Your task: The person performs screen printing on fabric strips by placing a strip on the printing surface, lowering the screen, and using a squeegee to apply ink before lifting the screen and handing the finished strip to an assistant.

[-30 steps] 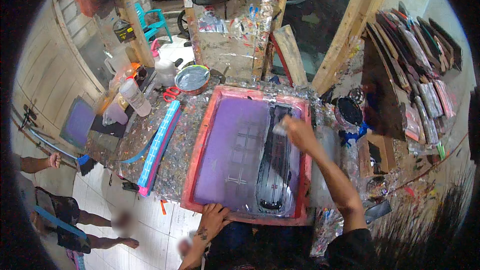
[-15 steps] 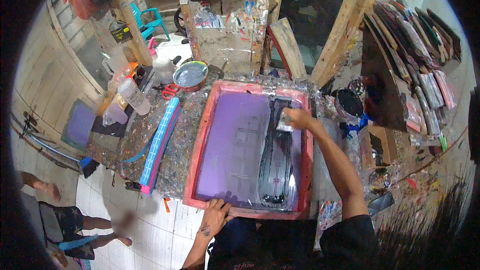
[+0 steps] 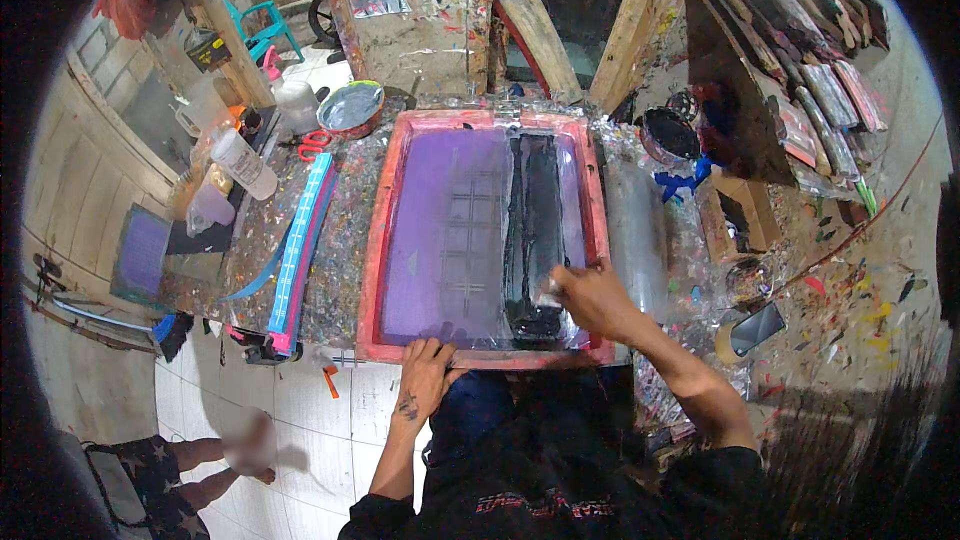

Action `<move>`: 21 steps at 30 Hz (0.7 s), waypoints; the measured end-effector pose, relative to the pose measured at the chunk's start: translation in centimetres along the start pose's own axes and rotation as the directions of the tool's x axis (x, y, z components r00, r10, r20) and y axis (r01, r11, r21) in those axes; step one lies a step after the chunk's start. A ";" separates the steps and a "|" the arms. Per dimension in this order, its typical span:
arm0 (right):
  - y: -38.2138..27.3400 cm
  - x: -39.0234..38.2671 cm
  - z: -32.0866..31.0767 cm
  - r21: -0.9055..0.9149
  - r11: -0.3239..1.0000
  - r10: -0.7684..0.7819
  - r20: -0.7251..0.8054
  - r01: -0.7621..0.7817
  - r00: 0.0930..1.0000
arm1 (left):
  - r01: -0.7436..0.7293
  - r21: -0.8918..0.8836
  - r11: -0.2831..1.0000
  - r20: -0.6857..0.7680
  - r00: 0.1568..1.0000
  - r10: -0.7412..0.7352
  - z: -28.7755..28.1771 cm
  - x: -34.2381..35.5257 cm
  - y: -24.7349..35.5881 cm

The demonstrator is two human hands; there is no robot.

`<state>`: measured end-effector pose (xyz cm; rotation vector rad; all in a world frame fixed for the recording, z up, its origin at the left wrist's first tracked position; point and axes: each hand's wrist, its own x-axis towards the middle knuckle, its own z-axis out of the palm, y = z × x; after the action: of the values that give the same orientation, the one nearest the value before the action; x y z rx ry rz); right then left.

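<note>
Paint-spattered workbench [image 3: 330,270] in a cluttered wooden workshop, tiled floor below. Nearest edge: left hand [image 3: 425,375] lies flat, fingers spread, pressing the red frame's near rail. Right hand [image 3: 590,295] is closed around a squeegee [image 3: 548,292] at the near end of the black ink band [image 3: 535,225]. The screen frame [image 3: 480,240] lies flat between both hands. Judged: frame rigid, light; violet mesh taut, puncture-prone, ink slick, so grip the rails only.

The right hand [image 3: 590,298] covers whatever its grip holds on the black ink band [image 3: 535,230]. A second person [image 3: 200,465] at lower left is blurred and partly cut off.
</note>
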<state>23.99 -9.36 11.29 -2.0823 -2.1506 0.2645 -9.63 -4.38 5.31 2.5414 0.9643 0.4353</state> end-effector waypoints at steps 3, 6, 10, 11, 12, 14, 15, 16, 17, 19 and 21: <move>-2.2 -3.7 3.1 -0.069 0.991 -0.122 -0.076 0.117 0.990 | 0.001 0.005 1.000 -0.006 1.000 -0.001 -0.2 -0.1 0.2; -3.3 -5.2 4.8 -0.169 0.974 -0.189 -0.238 0.151 0.953 | -0.022 0.006 1.000 -0.025 0.999 0.022 0.1 0.2 0.0; 1.7 3.8 5.5 -0.285 0.955 -0.182 -0.343 0.082 0.922 | -0.023 0.007 1.000 0.042 0.999 0.022 0.4 0.2 -0.6; 3.9 7.6 5.7 -0.305 0.950 -0.190 -0.393 0.067 0.900 | -0.056 0.030 0.998 0.002 0.998 0.056 0.8 0.1 -1.0; 6.2 11.3 5.1 -0.327 0.944 -0.194 -0.440 0.044 0.877 | -0.041 0.021 0.999 0.027 0.999 0.040 0.8 0.3 -0.9; 10.4 18.2 2.8 -0.310 0.951 -0.119 -0.400 -0.012 0.909 | -0.003 0.010 1.000 0.077 0.997 0.002 0.6 0.5 -0.8; 12.4 21.7 0.7 -0.238 0.970 -0.020 -0.246 -0.041 0.969 | 0.023 0.028 0.999 0.109 0.994 -0.026 1.4 0.0 -1.4; 14.2 24.4 -1.3 -0.173 0.981 0.073 -0.076 -0.085 0.994 | 0.012 0.018 1.000 0.094 0.995 -0.014 1.2 0.3 -1.3; 15.0 26.5 -2.7 -0.139 0.989 0.044 -0.101 -0.058 0.994 | 0.014 0.012 1.000 0.079 0.997 -0.015 0.6 0.3 -0.8; 15.8 29.0 -4.3 -0.074 0.997 -0.005 -0.139 -0.005 0.990 | 0.013 -0.022 1.000 0.067 0.998 -0.011 0.3 0.4 -1.2; 16.9 30.2 -2.4 -0.170 0.985 -0.046 -0.256 0.002 0.965 | 0.048 -0.015 0.999 0.061 0.997 -0.047 1.4 -0.3 -1.5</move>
<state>39.95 21.40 9.14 -2.0398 -2.1009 -0.1916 -10.15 -3.88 3.36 2.4962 0.9925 0.3489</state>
